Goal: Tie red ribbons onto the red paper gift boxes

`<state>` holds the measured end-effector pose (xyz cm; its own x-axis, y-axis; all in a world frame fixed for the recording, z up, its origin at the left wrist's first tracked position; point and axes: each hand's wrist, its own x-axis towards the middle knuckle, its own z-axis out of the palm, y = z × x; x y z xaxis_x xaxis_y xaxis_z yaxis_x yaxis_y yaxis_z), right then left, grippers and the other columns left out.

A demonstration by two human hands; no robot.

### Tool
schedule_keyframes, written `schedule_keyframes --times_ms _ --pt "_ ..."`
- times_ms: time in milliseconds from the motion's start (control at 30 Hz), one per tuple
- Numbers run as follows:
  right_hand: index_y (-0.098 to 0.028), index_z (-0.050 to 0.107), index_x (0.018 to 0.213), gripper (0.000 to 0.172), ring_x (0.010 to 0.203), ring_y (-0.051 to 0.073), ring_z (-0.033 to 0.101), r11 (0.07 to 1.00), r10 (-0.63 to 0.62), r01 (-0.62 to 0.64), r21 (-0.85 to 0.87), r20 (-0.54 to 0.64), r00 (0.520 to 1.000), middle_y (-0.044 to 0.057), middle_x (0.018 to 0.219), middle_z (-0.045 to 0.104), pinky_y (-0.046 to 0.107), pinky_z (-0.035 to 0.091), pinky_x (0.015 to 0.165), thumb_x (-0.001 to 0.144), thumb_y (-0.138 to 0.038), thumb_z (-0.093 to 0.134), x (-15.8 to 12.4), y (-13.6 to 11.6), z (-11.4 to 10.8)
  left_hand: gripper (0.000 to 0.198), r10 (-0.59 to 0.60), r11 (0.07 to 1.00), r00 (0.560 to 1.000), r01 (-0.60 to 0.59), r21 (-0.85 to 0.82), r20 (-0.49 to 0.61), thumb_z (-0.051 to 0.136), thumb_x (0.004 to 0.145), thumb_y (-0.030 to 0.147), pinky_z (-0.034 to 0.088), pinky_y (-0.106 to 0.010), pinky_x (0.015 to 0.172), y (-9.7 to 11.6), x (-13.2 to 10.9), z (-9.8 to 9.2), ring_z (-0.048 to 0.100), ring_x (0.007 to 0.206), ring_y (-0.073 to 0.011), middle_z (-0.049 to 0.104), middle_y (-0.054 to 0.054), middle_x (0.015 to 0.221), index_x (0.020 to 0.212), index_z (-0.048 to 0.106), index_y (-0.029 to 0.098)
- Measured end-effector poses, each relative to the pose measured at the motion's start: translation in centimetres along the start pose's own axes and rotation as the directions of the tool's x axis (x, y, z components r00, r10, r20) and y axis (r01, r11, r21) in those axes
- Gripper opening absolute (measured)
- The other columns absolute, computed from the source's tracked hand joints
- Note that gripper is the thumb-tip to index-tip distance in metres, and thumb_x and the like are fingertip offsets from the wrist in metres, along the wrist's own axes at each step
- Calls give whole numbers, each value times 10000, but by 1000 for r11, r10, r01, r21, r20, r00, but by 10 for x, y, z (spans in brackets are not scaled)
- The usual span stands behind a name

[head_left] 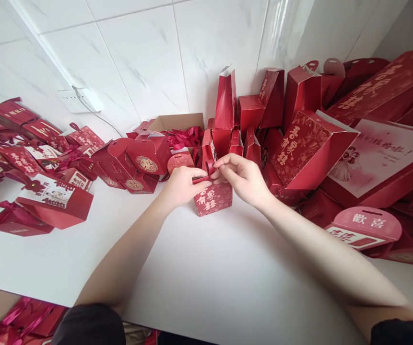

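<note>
A small red gift box (216, 202) with gold Chinese characters stands on the white table in front of me. My left hand (183, 187) grips its top edge from the left, with thumb and fingers pressed together. From the right, my right hand (244, 178) pinches at a dark red ribbon loop (209, 166) that rises from the box's top. The fingers partly hide the ribbon's ends and the closure. Just behind the hands stand several narrow red boxes (221, 140).
An open cardboard carton (179, 121) holds shiny red ribbons (184, 139) at the back. Large red boxes (301, 143) are piled on the right. More decorated gift boxes (53, 196) lie to the left. A socket strip (80, 100) with a cable sits on the tiled wall.
</note>
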<state>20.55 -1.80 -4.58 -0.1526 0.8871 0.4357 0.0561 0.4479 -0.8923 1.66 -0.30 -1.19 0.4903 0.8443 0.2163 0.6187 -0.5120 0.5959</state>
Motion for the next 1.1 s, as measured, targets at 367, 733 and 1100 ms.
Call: schedule_keyframes --times_ms 367,733,1100 --pt "-198 621 888 45 800 173 623 910 -111 147 -387 113 987 8 894 685 313 472 776 846 -211 631 8 6 -13 274 -56 984 998 60 -168 27 568 844 308 294 -240 535 -7 6 7 388 588 -100 396 34 636 648 436 167" --pt "-208 558 862 64 771 176 553 854 -290 294 -430 78 954 16 840 585 299 448 731 849 -145 558 6 20 -4 108 5 984 1000 -8 -179 -19 556 868 278 413 -244 685 -9 7 10 554 779 -139 593 0 841 879 563 171" --pt "-220 589 874 46 857 196 617 891 -287 262 -371 -11 958 31 895 642 342 487 825 879 -189 556 4 18 0 146 10 998 999 -11 -54 -33 521 892 290 337 -253 586 -5 6 12 469 636 -118 569 13 746 839 569 163"
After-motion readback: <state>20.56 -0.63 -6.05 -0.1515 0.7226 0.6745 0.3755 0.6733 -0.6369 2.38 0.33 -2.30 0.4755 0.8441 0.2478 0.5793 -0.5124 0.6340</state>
